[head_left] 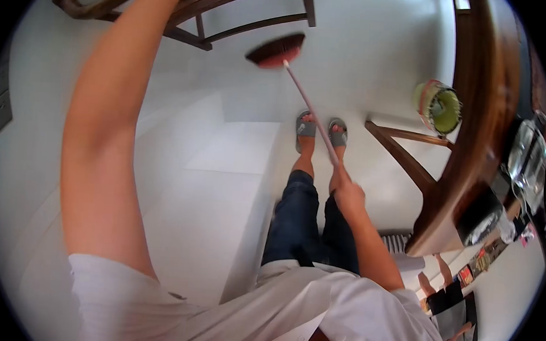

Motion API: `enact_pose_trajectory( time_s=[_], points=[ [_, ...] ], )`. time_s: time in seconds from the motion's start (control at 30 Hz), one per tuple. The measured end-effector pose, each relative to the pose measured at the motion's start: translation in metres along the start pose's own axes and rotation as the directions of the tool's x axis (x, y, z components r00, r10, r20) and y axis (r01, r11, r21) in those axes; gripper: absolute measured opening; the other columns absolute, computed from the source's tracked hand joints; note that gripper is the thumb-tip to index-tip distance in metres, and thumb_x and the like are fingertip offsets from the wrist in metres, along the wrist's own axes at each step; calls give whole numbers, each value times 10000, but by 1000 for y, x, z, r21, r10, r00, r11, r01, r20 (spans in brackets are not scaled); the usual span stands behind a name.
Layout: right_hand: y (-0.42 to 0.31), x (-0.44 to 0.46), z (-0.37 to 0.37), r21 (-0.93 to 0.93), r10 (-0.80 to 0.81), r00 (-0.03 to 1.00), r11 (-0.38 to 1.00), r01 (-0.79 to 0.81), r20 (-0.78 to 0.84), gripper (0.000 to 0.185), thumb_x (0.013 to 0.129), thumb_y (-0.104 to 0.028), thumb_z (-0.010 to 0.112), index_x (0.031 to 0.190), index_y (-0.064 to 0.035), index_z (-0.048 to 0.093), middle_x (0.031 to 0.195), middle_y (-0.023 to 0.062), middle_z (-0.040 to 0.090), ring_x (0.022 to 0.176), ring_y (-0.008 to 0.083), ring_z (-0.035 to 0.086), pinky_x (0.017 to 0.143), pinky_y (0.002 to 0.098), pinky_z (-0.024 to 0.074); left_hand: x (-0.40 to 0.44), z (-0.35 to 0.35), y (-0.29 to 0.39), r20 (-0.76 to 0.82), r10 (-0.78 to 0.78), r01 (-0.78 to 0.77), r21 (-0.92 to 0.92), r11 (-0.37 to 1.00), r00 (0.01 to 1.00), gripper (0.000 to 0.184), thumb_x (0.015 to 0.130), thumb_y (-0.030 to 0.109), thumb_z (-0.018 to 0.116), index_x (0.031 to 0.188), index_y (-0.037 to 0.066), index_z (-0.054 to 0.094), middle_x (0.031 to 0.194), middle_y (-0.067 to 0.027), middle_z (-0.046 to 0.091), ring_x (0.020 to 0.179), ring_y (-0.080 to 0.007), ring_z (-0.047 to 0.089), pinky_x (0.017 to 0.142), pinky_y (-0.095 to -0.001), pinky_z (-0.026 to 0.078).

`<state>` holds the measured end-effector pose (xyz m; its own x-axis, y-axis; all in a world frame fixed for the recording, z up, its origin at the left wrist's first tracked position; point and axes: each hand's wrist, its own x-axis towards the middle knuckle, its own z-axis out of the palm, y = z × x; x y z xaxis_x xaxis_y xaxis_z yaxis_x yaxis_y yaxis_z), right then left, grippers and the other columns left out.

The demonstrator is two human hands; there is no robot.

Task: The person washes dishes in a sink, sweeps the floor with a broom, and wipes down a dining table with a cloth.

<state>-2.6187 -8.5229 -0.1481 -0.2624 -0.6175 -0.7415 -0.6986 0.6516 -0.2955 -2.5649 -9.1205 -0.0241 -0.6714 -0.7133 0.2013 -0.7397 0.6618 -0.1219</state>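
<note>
Right hand (350, 198): closed around the upper handle of a broom (311, 111), as far as I can see the only grip on it. Left hand: beyond the far edge of view, at the end of the raised left arm (112, 113), by the wooden chair (223, 0); whether it holds anything I cannot tell.

The broom slants away to the far side, its broad red and dark head (276, 50) out beyond the feet and near the chair. Contact between bristles and floor cannot be confirmed.

Risks, in my judgement. A one-handed hold could let the handle twist if the head catches a chair leg. The handle's line crosses close to the grey slippers (306, 130); a step forward could foul it and cause a stumble. A wide swing to the right could knock the yellow-green basket (422, 101) beside the desk (499, 77). A hard bump there could disturb the clear, shiny items (528, 160) on top.
</note>
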Motion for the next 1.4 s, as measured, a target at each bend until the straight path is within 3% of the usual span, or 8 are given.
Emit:
enact_pose_trajectory(
  time_s=[0.27, 0.6, 0.67, 0.87, 1.0, 1.13, 1.27, 1.4],
  points=[
    [81, -225, -17, 29, 135, 987, 990, -138, 82, 632, 966, -161, 529, 1553, -206, 300, 671, 242, 633, 615, 453, 630, 590, 568, 496, -95, 34, 27, 262, -68, 55, 55, 997, 963, 403, 844, 198, 685, 1234, 157, 598, 1027, -126, 696, 1019, -364, 651, 891, -505, 487],
    [95, -38, 48, 31, -16, 999, 999, 15, 43, 556, 984, -157, 432, 1523, -274, 366, 874, 217, 690, 820, 401, 687, 745, 517, 541, -168, -4, 103, 151, -339, 270, 354, 895, 928, 585, 892, 395, 606, 1389, 104, 506, 1300, -206, 605, 1261, -381, 543, 1112, -590, 284],
    [124, -38, 59, 43, -9, 1000, 999, 8, 17, 542, 983, -180, 458, 1506, -303, 391, 900, 222, 693, 857, 401, 687, 773, 512, 539, -190, -30, 152, 344, -394, 418, 4, 908, 852, 655, 905, 502, 560, 1370, 43, 528, 1333, -248, 575, 1291, -404, 513, 1056, -618, 345],
    [287, -179, 115, -82, 114, 990, 991, -107, 86, 611, 971, -188, 505, 1538, -337, 330, 906, 207, 700, 847, 387, 690, 764, 509, 545, -329, -109, 361, 197, -418, 425, -703, 570, 887, 427, 1009, 338, 467, 1253, 7, 582, 1227, -200, 648, 1142, -351, 606, 986, -412, 456],
    [410, -337, 116, -207, 319, 935, 936, -285, 156, 556, 1006, -246, 468, 1536, -340, 328, 930, 189, 702, 861, 373, 694, 741, 523, 542, -442, -98, 438, 506, -431, 617, -769, 168, 747, 444, 1028, 367, 484, 1267, 4, 575, 1243, -179, 638, 1158, -308, 602, 1000, -376, 442],
    [435, -485, 139, 86, 344, 938, 934, -346, 39, 545, 990, -255, 522, 1518, -291, 391, 804, 190, 685, 761, 399, 678, 665, 525, 512, -497, -153, 505, 586, -357, 647, -759, 73, 728, 471, 1014, 372, 541, 1278, -18, 560, 1283, -199, 596, 1212, -330, 555, 1065, -386, 394],
    [383, -569, 104, 724, 398, 779, 316, -612, 484, 415, 975, -210, 572, 1389, -194, 556, 759, 164, 663, 669, 380, 637, 624, 438, 512, -492, -199, 550, -61, -155, 43, -807, 589, 986, 372, 960, 306, 645, 1231, 53, 611, 1232, -146, 585, 1191, -314, 533, 1029, -416, 386],
    [452, -543, 211, 480, 439, 893, 807, -344, -98, 401, 993, -247, 512, 1393, -249, 543, 903, 165, 710, 822, 388, 674, 704, 487, 515, -464, -233, 605, -255, 230, -342, -639, 689, 939, 345, 896, 299, 725, 1171, 104, 653, 1176, -137, 585, 1153, -311, 537, 989, -426, 395]
  ],
)
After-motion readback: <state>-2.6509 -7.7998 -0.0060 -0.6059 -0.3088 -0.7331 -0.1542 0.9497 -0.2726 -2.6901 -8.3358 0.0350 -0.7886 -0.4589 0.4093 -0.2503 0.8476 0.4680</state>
